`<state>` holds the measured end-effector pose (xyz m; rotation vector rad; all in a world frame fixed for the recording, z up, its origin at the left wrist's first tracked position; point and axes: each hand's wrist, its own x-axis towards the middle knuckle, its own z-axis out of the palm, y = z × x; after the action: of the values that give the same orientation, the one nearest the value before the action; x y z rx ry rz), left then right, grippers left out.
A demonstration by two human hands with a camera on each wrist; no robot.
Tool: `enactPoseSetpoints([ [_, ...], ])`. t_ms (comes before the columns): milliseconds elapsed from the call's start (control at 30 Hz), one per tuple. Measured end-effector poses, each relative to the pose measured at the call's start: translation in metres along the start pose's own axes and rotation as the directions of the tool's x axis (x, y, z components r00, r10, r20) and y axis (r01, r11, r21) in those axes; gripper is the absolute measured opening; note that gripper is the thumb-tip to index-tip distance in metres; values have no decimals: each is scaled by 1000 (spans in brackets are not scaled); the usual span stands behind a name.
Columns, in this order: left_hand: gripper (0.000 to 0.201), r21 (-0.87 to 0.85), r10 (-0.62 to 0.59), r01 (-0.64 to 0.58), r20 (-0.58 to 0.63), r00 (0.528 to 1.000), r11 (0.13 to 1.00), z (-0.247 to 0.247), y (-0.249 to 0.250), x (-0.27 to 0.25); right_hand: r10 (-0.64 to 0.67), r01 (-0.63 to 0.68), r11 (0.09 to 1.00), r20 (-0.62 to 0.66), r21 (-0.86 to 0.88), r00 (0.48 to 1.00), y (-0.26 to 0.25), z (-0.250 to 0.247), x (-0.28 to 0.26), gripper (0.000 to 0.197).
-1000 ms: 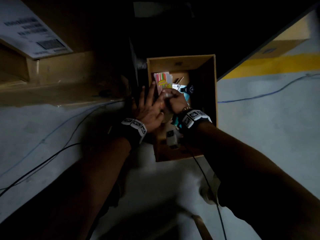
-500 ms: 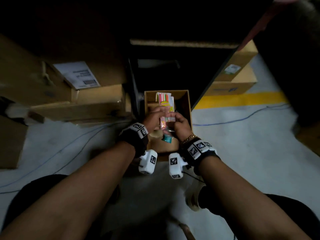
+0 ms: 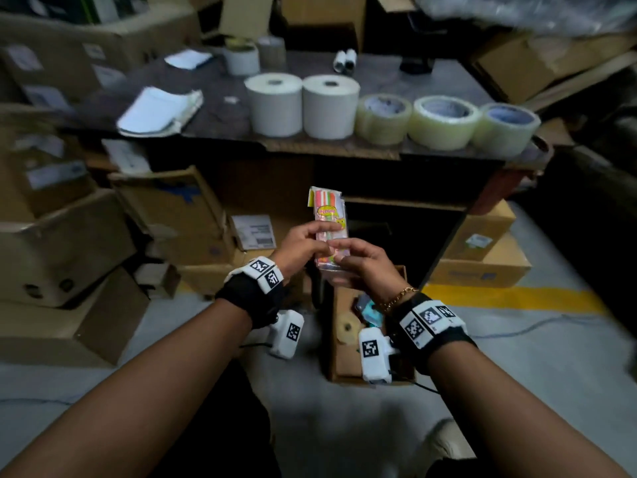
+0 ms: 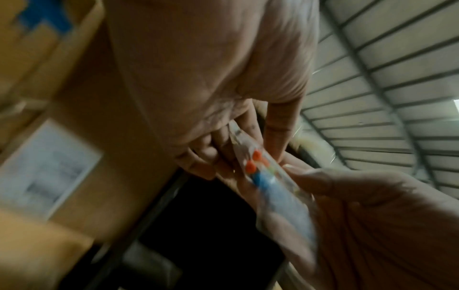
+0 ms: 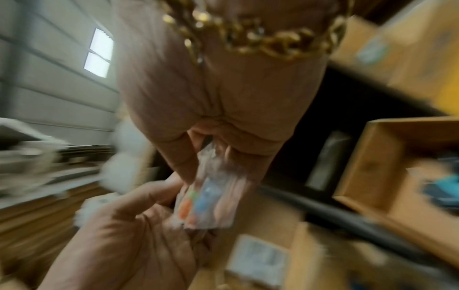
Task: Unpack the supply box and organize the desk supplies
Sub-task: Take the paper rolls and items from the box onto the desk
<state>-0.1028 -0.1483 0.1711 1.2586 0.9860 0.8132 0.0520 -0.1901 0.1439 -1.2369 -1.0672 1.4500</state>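
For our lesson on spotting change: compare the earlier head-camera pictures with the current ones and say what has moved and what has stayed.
The clear packet of colourful pens has risen out of the open brown cardboard box to in front of the desk. Left hand, earlier resting flat, now pinches it; right hand keeps its grip. The box stayed on the floor.

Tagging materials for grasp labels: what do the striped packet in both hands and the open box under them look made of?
Striped packet: likely thin clear plastic film, glossy; it glints, and coloured pieces show through in the wrist views. Both the left hand and right hand pinch it.
Open box: brown corrugated cardboard, matte, by its dull tan walls.
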Motion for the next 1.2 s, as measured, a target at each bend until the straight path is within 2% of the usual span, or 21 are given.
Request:
enactPoseSetpoints([
  [133,52,56,100,-96,-79,992,994,-45,35,-17,-83,88,995,79,-57,993,-38,32,1,26],
  [300,52,89,165,-150,-195,967,985,-95,71,-25,-350,342,913,5,-223,937,-60,69,13,21],
  [367,51,112,192,-170,-241,951,979,-109,87,-25,-320,314,932,-4,-181,947,-68,83,17,20],
  [433,50,143,224,-190,-283,933,971,-123,102,-22,-223,227,971,58,-76,973,-79,98,22,24],
  [500,48,160,225,-183,-310,924,970,-133,118,-16,-186,191,981,110,-39,976,-92,112,33,31],
  [700,30,201,128,-62,-332,935,978,-156,156,25,-290,298,946,83,-123,954,-137,143,86,29],
  [767,32,248,106,-18,-347,932,969,-166,169,42,-288,295,939,67,-175,955,-150,147,103,32],
  [900,41,447,90,73,-333,939,891,-176,189,66,-289,300,890,83,-343,954,-160,145,126,37],
  [1000,45,571,28,171,-323,946,803,-178,182,75,-361,355,840,67,-410,930,-153,135,125,32],
  [1100,50,660,77,181,-342,937,729,-172,179,75,-410,411,808,99,-421,907,-142,120,119,25],
  [1200,53,751,161,177,-354,921,636,-165,177,69,-416,420,798,108,-432,903,-135,106,112,27],
])
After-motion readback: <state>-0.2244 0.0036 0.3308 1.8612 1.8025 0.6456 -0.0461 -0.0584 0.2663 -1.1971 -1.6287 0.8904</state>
